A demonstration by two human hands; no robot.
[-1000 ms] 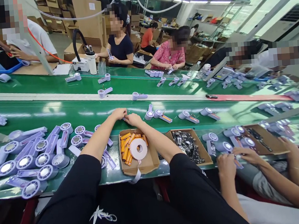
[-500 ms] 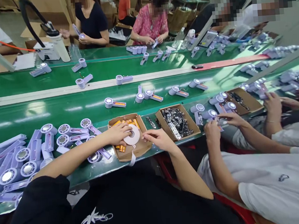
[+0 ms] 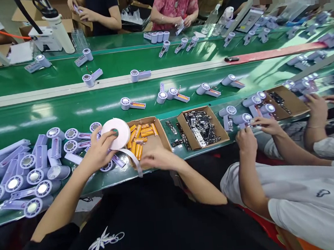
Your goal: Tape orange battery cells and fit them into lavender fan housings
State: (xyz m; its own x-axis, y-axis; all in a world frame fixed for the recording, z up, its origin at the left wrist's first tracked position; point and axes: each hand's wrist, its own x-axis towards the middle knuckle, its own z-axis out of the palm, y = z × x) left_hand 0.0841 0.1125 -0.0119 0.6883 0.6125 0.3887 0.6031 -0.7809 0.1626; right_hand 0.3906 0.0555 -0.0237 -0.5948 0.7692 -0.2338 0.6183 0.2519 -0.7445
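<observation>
Head view gives me my left hand [image 3: 99, 151] lifting the white tape roll [image 3: 116, 133] off the green desk [image 3: 67, 113], fingers clamped on its rim with the thumb near the core, so the roll stands face-on and its loose strip [image 3: 133, 160] trails down toward my right hand [image 3: 158, 161]. That hand hovers at the near edge of the cardboard box [image 3: 157, 143] of orange batteries [image 3: 140, 136]; motion blur keeps me from telling whether its fingers pinch the strip end or lie pressed together. Lilac fan bodies [image 3: 28, 170] are heaped left of the roll, close at hand. A neighbour's hands [image 3: 247, 140] work beside a second box of dark parts [image 3: 202, 128].
</observation>
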